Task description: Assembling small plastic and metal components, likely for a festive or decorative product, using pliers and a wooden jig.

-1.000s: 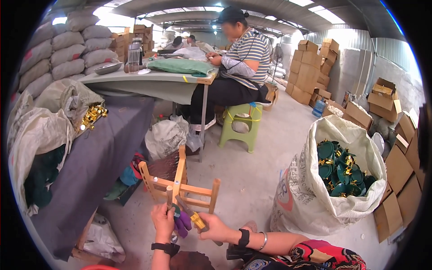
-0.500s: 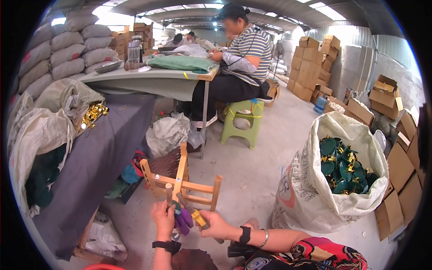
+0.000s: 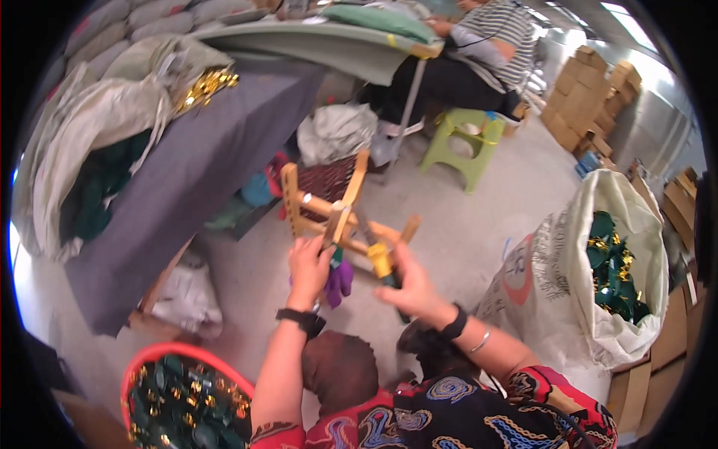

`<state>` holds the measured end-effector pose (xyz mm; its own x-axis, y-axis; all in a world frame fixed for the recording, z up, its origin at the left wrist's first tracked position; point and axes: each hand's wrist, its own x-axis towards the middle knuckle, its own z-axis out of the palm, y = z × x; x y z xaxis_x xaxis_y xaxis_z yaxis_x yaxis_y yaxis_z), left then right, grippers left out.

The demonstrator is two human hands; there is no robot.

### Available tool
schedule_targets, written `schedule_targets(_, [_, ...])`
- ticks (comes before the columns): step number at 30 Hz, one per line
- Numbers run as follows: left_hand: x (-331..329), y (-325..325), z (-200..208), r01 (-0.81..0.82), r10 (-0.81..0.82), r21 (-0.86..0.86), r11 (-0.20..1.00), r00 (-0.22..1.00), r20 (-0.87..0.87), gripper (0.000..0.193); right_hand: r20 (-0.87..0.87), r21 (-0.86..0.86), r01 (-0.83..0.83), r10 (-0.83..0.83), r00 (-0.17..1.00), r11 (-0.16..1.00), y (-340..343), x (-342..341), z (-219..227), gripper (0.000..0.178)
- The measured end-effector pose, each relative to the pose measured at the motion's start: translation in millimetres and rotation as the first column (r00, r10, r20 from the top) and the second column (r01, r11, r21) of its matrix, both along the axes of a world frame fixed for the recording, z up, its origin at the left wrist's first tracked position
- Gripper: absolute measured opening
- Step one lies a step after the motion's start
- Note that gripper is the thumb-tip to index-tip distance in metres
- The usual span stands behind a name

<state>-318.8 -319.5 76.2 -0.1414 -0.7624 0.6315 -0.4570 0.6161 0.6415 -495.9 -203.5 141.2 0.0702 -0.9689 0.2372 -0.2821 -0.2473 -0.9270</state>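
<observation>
My left hand [image 3: 307, 271] is closed on a short wooden stick [image 3: 333, 226] that rises past its fingers. Just beside it hangs a purple cloth thing [image 3: 339, 282] with finger-like lobes, with a bit of green above. My right hand [image 3: 416, 290] has thumb and forefinger around a slim tool with a grey shaft, a yellow part [image 3: 379, 260] and a dark lower end; motion blurs the grip. Beyond both hands stands a small wooden frame [image 3: 320, 204] with upright posts and a dark red woven panel.
At lower left, a red basin [image 3: 133, 372] holds green discs with gold clips. A white woven sack [image 3: 535, 288] at right holds similar pieces. Dark cloth [image 3: 191, 187] drapes a surface at left, with gold pieces [image 3: 209, 87] on it. A person sits beyond by a green stool [image 3: 467, 142].
The view has tilted down and turned left, bringing the red basin into sight. Both hands now appear higher in the picture. My right fingers look more spread around the tool.
</observation>
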Motion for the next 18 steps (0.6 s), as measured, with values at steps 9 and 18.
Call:
schedule_targets(9, [16.0,4.1,-12.4,-0.021,0.016,0.095,0.995,0.999,0.052,0.012,-0.790,-0.171,-0.162,-0.037,0.613,0.972,-27.0,13.7,115.3,0.083])
schedule_targets(18, [15.9,3.8,-8.9,-0.025,0.024,0.084,0.996,1.000,0.015,0.011,-0.332,-0.882,-0.049,-0.543,0.771,0.469,-45.5,17.0,159.6,0.079])
